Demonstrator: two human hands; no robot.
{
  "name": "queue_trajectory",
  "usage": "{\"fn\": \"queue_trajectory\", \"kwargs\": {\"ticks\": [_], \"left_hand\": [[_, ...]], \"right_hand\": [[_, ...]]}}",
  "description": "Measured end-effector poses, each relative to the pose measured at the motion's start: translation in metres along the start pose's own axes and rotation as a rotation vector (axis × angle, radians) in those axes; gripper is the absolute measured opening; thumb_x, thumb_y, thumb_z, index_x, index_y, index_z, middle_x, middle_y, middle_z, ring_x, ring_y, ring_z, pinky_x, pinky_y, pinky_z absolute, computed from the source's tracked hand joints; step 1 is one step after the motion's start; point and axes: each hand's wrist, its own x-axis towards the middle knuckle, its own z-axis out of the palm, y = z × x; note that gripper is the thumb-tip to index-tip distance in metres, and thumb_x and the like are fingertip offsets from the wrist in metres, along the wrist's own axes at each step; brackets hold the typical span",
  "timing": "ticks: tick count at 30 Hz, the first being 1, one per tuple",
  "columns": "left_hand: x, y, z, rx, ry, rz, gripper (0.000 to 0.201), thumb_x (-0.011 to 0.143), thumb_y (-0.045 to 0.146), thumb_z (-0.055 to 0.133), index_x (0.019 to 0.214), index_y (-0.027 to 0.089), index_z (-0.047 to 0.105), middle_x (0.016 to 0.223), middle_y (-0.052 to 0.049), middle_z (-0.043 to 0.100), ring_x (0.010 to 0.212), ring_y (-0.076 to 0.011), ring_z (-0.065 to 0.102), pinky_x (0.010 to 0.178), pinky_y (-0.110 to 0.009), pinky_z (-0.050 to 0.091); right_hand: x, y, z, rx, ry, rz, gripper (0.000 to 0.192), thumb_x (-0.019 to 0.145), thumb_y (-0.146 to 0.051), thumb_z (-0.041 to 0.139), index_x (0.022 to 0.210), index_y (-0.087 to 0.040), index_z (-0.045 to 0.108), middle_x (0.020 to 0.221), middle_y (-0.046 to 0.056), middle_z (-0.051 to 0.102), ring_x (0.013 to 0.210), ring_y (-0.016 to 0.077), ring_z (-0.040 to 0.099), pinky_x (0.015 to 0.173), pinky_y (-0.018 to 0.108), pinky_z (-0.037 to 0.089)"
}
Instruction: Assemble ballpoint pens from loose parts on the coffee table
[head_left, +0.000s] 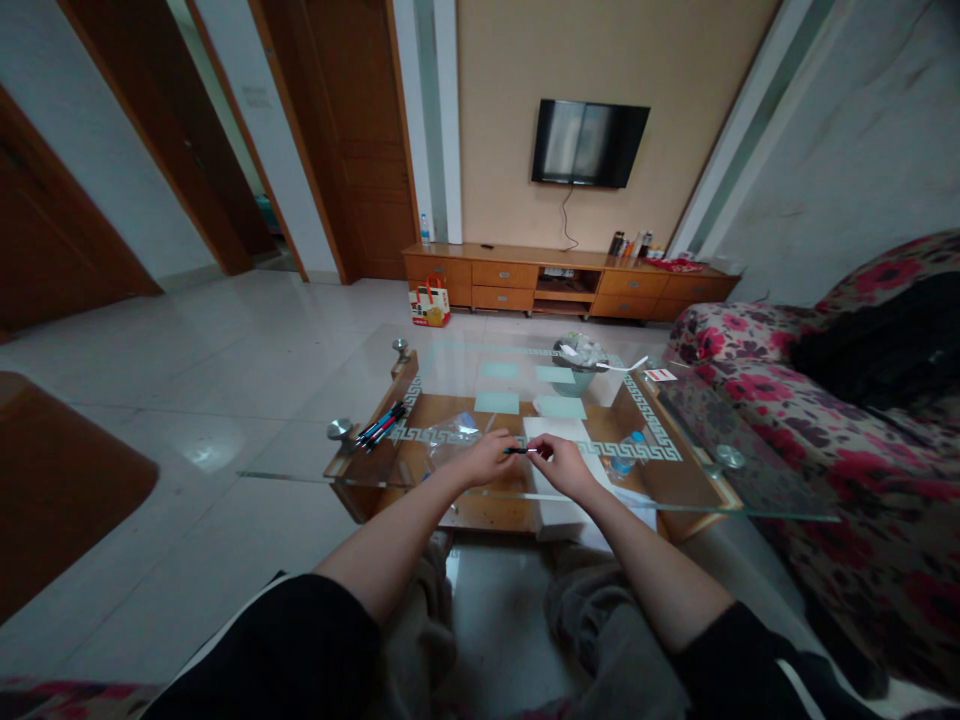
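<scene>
Both hands meet over the near edge of a glass coffee table (300, 470). My left hand (487, 458) and my right hand (559, 465) together grip a thin dark pen (521, 451), one at each end, held level just above the glass. A clear plastic bag (452, 432) lies on the table just beyond my left hand. Several more pens (382, 425) lie together near the table's left edge. A white sheet (559, 432) sits under the glass beyond my right hand.
A small basket (581, 362) with white scraps stands at the table's far side. A floral sofa (840, 420) runs along the right. A wooden TV cabinet (562, 280) and a wall TV (589, 142) are at the back, and a dark brown object (60, 480) sits at left.
</scene>
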Motion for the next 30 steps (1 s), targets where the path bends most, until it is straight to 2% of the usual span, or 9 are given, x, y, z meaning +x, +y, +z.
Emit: {"fn": "queue_trajectory", "kwargs": {"ticks": [13,22,30], "left_hand": [[0.0003,-0.0009,0.0005,-0.037,-0.003,-0.021,0.014,0.090,0.020,0.054,0.094,0.017,0.067,0.090,-0.005,0.060,0.084,-0.0169,0.056,0.079,-0.028,0.046],[-0.0014,-0.0014,0.0005,-0.048,0.000,0.010,0.015,0.091,0.021,0.053,0.095,0.016,0.067,0.091,-0.005,0.061,0.084,-0.0167,0.056,0.079,-0.028,0.046],[-0.0015,-0.0011,0.0010,-0.046,-0.015,0.008,0.019,0.090,0.021,0.055,0.103,0.019,0.069,0.095,-0.005,0.062,0.087,-0.0172,0.056,0.083,-0.029,0.046]], "right_hand": [[-0.0005,-0.0034,-0.0012,0.016,-0.014,0.015,0.018,0.088,-0.032,0.062,0.094,-0.018,0.072,0.084,0.005,0.074,0.072,0.0172,0.065,0.072,0.027,0.049],[-0.0009,-0.0050,-0.0013,-0.021,-0.026,0.025,0.024,0.091,-0.038,0.058,0.082,-0.020,0.071,0.075,0.002,0.072,0.069,0.0164,0.063,0.067,0.025,0.044],[-0.0006,-0.0086,-0.0038,-0.057,-0.078,0.066,0.042,0.096,-0.045,0.049,0.069,-0.019,0.069,0.066,0.002,0.070,0.063,0.0164,0.063,0.060,0.024,0.039]]}}
